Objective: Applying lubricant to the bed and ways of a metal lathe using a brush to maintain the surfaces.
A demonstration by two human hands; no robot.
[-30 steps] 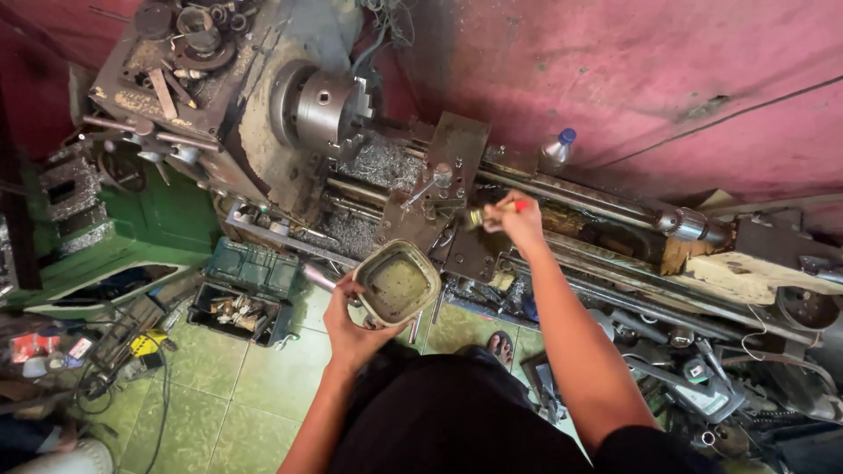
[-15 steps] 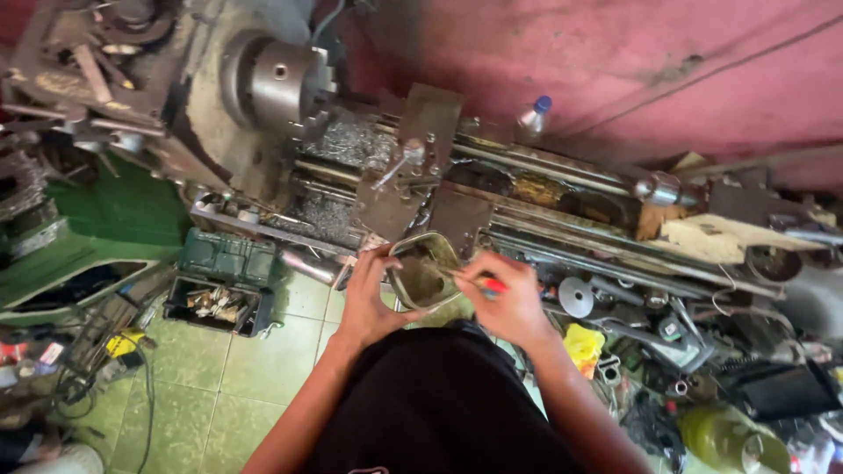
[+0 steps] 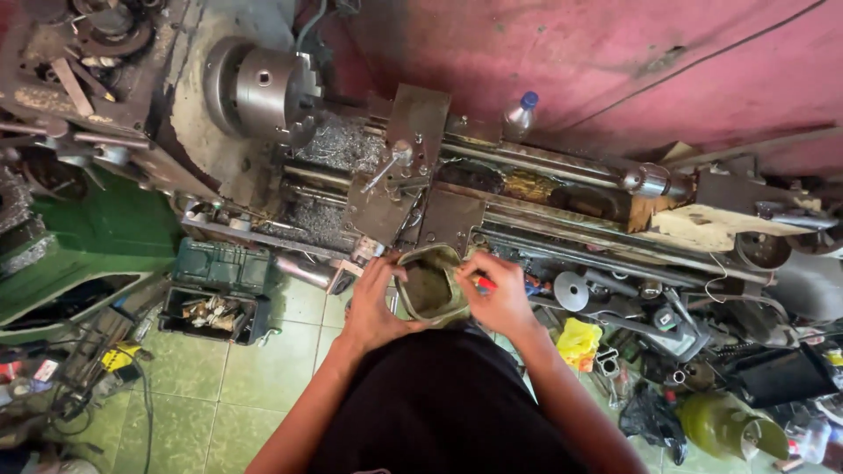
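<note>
Tin [image 3: 428, 288] clasped in left hand [image 3: 376, 303]; right hand [image 3: 499, 297] at rim, grip closed on red-handled tool [image 3: 483, 283], beside lathe [image 3: 369, 167].

A grimy metal lathe [image 3: 369, 167] stands against a pink-red wall [image 3: 615, 61]. Below lies a pale green tiled floor [image 3: 255, 369], with a green toolbox [image 3: 219, 268] beside it.

Bare forearms, no sleeves in view; black garment over the torso
</note>
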